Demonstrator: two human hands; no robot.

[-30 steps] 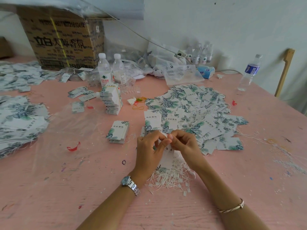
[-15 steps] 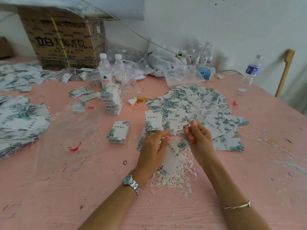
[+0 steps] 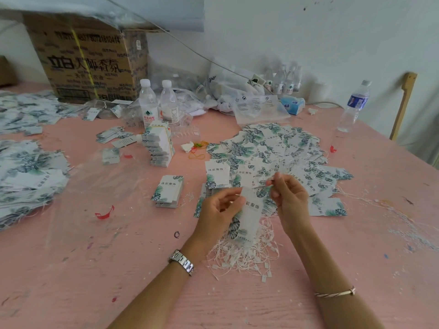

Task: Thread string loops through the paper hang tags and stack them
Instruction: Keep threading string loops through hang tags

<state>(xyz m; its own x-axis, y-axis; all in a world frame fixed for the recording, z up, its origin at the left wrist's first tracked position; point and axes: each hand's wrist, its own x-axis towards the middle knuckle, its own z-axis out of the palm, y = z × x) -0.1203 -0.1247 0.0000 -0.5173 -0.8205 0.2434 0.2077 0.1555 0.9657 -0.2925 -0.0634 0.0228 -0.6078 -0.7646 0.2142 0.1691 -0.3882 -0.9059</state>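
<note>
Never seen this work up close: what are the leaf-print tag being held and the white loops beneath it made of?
Hang tag: stiff matte paper card, judging by its flat shape and printed leaves. String loops: thin white cord, perhaps cotton or polyester, with small plastic-looking clasps.

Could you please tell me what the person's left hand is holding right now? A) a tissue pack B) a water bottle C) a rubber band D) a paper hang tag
D: the left hand holds a leaf-printed paper hang tag while the right hand pinches a string loop beside it.

String [image 3: 263, 185] btwn right fingers [image 3: 279, 180] blurred; tag heap [image 3: 26, 179] cut by edge.
</note>
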